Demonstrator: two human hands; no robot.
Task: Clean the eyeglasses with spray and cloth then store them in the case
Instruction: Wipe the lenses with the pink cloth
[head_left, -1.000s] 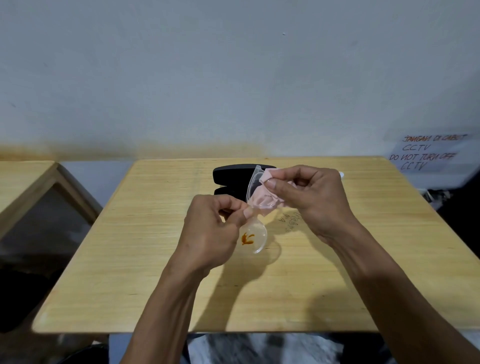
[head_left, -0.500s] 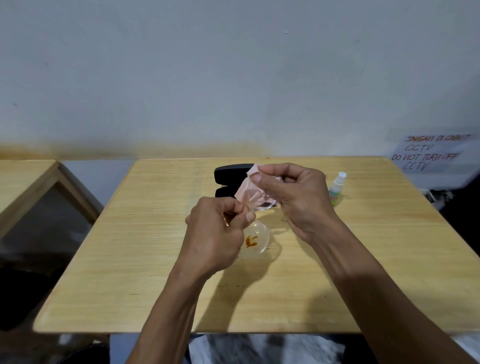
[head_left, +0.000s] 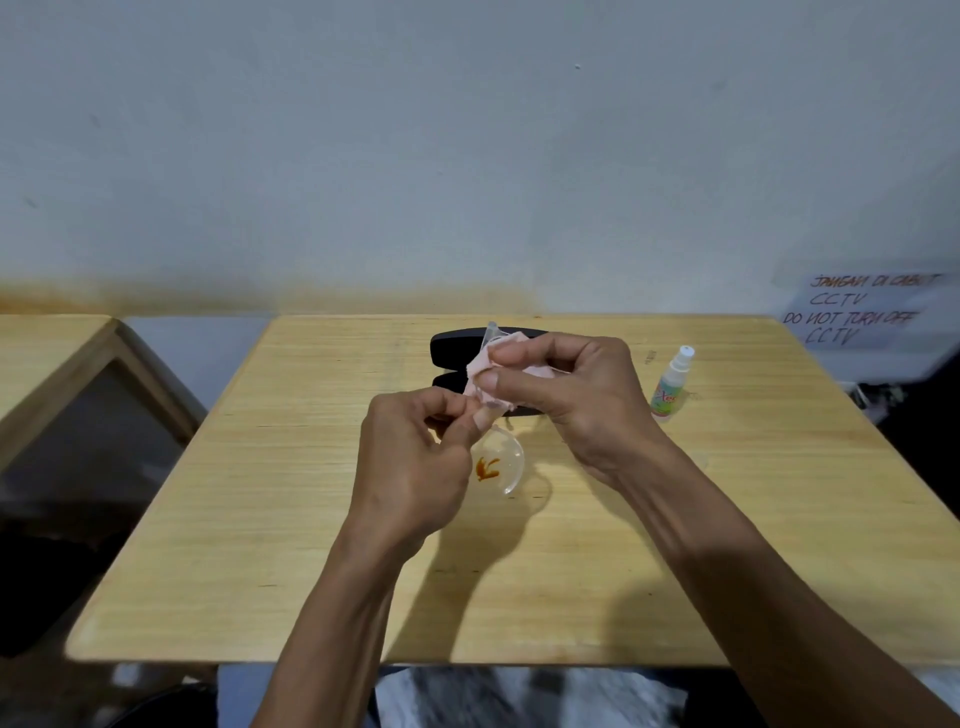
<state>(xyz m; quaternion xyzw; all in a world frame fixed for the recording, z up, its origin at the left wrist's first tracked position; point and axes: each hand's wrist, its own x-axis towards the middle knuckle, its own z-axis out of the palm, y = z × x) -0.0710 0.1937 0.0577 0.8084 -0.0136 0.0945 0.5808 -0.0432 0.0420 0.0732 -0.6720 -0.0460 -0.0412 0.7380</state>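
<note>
- Step: wiping. The right grip (head_left: 566, 395) pinches the cloth (head_left: 485, 374) on one lens; the left grip (head_left: 415, 462) pinches the glasses (head_left: 501, 460).
- Next, I think: wipe the stained lens.

Pale pink cloth (head_left: 485, 371) in my fingers (head_left: 511, 356), clear glasses (head_left: 501, 460) with an orange-brown smear on the near lens. Black case (head_left: 454, 345) behind. Light yellow wood-grain bench (head_left: 597, 571). White-capped spray bottle (head_left: 671, 383), its label green and red. Wall (head_left: 467, 156) pale grey, brownish stain low down.
</note>
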